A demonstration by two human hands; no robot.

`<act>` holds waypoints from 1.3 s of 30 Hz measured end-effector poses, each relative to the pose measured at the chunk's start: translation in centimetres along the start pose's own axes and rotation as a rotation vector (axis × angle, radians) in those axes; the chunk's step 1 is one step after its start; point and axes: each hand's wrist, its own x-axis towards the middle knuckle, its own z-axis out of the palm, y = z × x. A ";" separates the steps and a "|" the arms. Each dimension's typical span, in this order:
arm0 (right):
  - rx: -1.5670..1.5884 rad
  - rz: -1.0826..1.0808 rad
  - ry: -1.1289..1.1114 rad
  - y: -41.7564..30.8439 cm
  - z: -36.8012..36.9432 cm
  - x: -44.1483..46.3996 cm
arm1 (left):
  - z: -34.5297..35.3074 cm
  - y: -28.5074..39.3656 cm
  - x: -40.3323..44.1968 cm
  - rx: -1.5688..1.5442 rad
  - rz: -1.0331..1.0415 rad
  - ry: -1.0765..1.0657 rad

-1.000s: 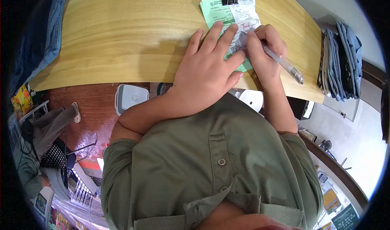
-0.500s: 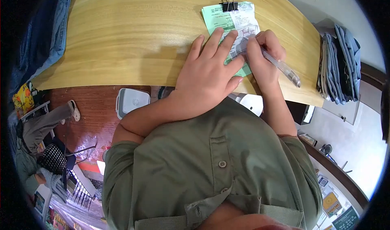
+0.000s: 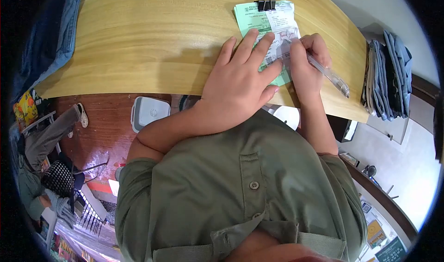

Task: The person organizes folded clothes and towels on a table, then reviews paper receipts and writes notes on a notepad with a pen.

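My left hand (image 3: 238, 79) lies flat with its fingers spread, pressing over the left part of a stack of green paper slips (image 3: 246, 17). On top of the slips is a white printed receipt (image 3: 281, 19) with red handwriting across its middle. A black binder clip (image 3: 266, 5) holds the papers together at their far edge. My right hand (image 3: 307, 70) is closed around a clear pen (image 3: 329, 77), its tip end down by the receipt near the handwriting. The pen's back end points toward the lower right. My left palm and fingers hide part of the slips.
The papers rest on a light wooden table (image 3: 138, 40) with a curved edge. Folded jeans (image 3: 388, 77) are stacked at its right end, and more denim (image 3: 51, 40) hangs at the left. A grey-white bin (image 3: 151, 111) stands on the floor. Another person's leg (image 3: 53, 130) shows at the lower left.
Both hands, the papers and the pen appear slightly further right in view. My right hand still grips the pen at the receipt, and my left hand stays flat on the papers.
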 end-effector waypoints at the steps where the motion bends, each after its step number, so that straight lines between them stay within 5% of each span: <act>1: -0.001 0.004 -0.003 -0.2 0.0 -0.1 | 0.0 0.0 -0.1 -0.003 -0.004 -0.003; 16: -0.067 -0.048 0.018 0.0 0.1 0.0 | 0.1 0.1 -0.1 -0.002 0.009 -0.003; 21: 0.273 0.227 0.150 -0.6 -1.1 1.2 | 0.1 0.2 0.1 0.030 0.012 0.012; 23: 0.372 0.124 0.204 0.0 -1.4 2.3 | 0.2 0.4 0.3 0.060 0.023 0.006; 25: -0.077 -0.381 -0.150 0.9 -2.6 3.0 | 0.2 0.5 0.2 0.087 0.057 -0.013; 31: -0.311 -0.339 -0.433 0.3 -4.4 3.3 | 0.4 0.4 0.0 0.188 0.076 0.020; 34: -0.162 -0.335 -0.445 1.9 -4.1 2.7 | 0.5 0.6 0.1 0.267 0.086 -0.078; 39: -0.205 -0.262 -0.004 2.4 -3.8 -1.4 | 1.1 0.9 0.6 0.404 0.103 -0.143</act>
